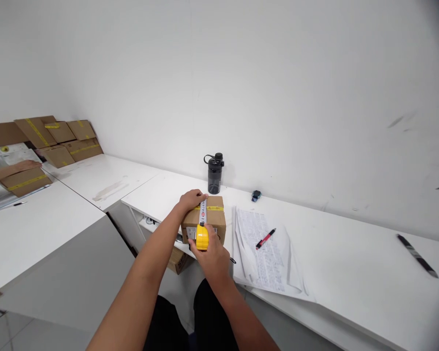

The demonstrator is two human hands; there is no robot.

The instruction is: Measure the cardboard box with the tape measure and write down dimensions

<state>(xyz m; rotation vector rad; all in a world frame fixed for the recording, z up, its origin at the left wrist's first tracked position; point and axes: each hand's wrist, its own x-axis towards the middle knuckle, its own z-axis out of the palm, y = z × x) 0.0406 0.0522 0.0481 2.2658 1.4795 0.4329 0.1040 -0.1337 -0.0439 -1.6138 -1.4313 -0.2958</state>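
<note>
A small cardboard box (217,229) with a strip of yellow tape sits at the front edge of the white desk. Across its top runs the white blade of a tape measure (202,238), whose yellow case is at the near side of the box. My right hand (214,256) is closed around that case. At the far end of the blade, my left hand (192,200) pinches the blade's tip against the box's far edge. Parts of the box's left side are hidden behind my left arm.
Behind the box stands a dark water bottle (214,175). Written papers (258,268) with a red and black pen (266,239) lie to the right, a watch (256,195) behind them. A dark knife-like tool (417,256) lies far right. At left, a co-worker's hand (27,165) touches a box near stacked cartons (82,150).
</note>
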